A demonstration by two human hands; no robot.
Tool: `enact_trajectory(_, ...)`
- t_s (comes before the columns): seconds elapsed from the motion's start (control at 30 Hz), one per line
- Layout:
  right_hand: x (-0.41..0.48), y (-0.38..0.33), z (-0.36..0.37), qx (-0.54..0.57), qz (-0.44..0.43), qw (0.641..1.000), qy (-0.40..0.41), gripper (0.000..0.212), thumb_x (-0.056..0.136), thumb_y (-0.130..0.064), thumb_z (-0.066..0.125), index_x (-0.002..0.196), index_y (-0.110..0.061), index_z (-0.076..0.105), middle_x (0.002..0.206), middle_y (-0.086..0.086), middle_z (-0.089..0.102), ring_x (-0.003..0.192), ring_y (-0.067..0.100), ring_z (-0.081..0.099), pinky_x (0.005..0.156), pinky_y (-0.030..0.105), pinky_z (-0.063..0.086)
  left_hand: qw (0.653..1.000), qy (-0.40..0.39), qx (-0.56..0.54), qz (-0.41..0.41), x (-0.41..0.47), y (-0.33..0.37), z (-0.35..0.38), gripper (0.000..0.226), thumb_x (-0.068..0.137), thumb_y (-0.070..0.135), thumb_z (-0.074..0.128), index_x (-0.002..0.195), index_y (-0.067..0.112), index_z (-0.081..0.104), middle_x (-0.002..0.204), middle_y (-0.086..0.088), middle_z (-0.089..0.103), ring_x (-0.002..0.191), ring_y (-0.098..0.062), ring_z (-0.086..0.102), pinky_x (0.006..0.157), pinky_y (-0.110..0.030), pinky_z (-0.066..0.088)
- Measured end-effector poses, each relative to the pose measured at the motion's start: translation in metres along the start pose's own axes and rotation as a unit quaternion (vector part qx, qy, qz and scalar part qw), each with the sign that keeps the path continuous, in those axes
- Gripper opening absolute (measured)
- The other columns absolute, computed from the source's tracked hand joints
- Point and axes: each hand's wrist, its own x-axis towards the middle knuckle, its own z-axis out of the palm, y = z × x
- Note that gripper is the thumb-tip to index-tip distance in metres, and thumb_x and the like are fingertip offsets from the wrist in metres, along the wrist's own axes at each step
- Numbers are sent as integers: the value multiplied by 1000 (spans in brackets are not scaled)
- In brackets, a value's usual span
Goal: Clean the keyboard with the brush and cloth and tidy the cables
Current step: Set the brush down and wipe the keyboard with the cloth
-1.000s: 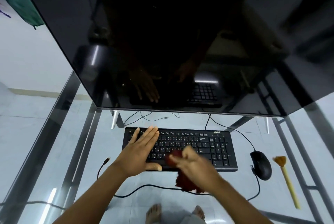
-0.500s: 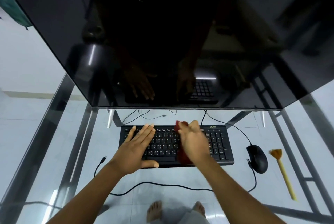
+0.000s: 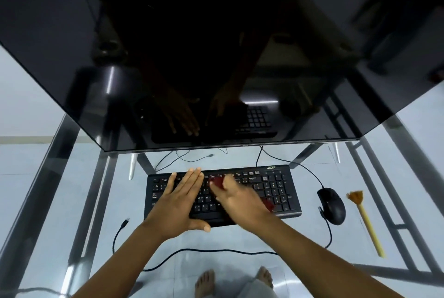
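Note:
A black keyboard [image 3: 276,187] lies on the glass desk below the monitor. My left hand [image 3: 182,199] rests flat on its left half, fingers together and stretched out. My right hand [image 3: 240,199] presses a dark red cloth [image 3: 216,181] onto the middle keys; the cloth shows ahead of the fingers and again by the wrist. A brush [image 3: 365,219] with a yellow handle and orange bristles lies on the desk to the right of the mouse [image 3: 332,206]. A black cable [image 3: 216,252] loops across the desk in front of the keyboard, ending in a loose plug [image 3: 125,223].
A large dark monitor [image 3: 216,57] overhangs the back of the desk. Thin cables [image 3: 182,157] lie behind the keyboard. The glass desk [image 3: 72,201] has metal frame bars on both sides. Bare feet show through the glass below.
My right hand swept the cloth from the keyboard's front edge up to its back row, then came slightly left and back over the middle keys. My left hand stayed flat in place.

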Motion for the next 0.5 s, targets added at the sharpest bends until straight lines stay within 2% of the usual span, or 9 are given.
enact_trajectory(0.03,-2,4,-2,4,6,1000,0,33,104,-41,43,133,-26,42,102,4,48,70,24,60,59,35,53,1000,2,-4,5,5,8,0,125,67,93,39,153,15,-8,159,3,-20,142,-6,-29,115,-43,-16)
enact_trajectory(0.1,-2,21,-17,9,62,998,13,32,103,-46,38,128,-28,46,99,1,46,70,25,57,65,36,52,1000,10,-7,11,16,24,-1,119,72,89,37,154,14,-8,159,2,-21,141,-6,-30,116,-42,-18)
enact_trajectory(0.17,-2,45,-27,-6,154,986,68,37,101,-42,36,134,-30,50,105,2,45,72,29,58,70,39,55,1000,12,-1,13,27,39,1,113,77,87,29,154,14,-10,159,1,-23,141,-8,-31,117,-43,-18)
enact_trajectory(0.23,-8,63,-26,-19,195,975,107,38,102,-38,37,135,-30,53,110,4,45,77,30,62,75,40,57,1000,13,3,16,35,53,4,110,79,86,22,153,13,-11,159,0,-24,142,-11,-31,118,-45,-15)
enact_trajectory(0.3,-15,56,-20,25,166,983,77,35,104,-38,36,135,-30,51,111,-1,44,83,23,60,75,34,53,1000,6,5,18,41,63,10,108,81,84,23,153,12,-10,158,-2,-24,142,-12,-30,118,-47,-13)
enact_trajectory(0.4,-32,41,-6,-29,43,998,40,36,102,-42,39,134,-29,46,101,0,46,71,22,62,62,34,55,1000,9,12,19,46,67,19,106,82,83,22,154,9,-3,161,-4,-14,146,-16,-21,118,-47,-10)
enact_trajectory(0.43,-32,50,-9,-33,37,997,55,36,100,-48,39,128,-29,49,96,-1,51,68,24,64,59,35,55,1000,10,19,20,46,66,23,106,82,84,21,154,8,3,162,-6,-7,148,-18,-13,117,-46,-7)
enact_trajectory(0.5,-28,83,-15,-57,81,993,70,37,98,-58,36,120,-33,51,90,-9,51,79,23,65,66,31,51,999,9,32,21,46,63,27,106,82,85,19,154,7,10,162,-7,1,149,-19,-4,115,-46,-3)
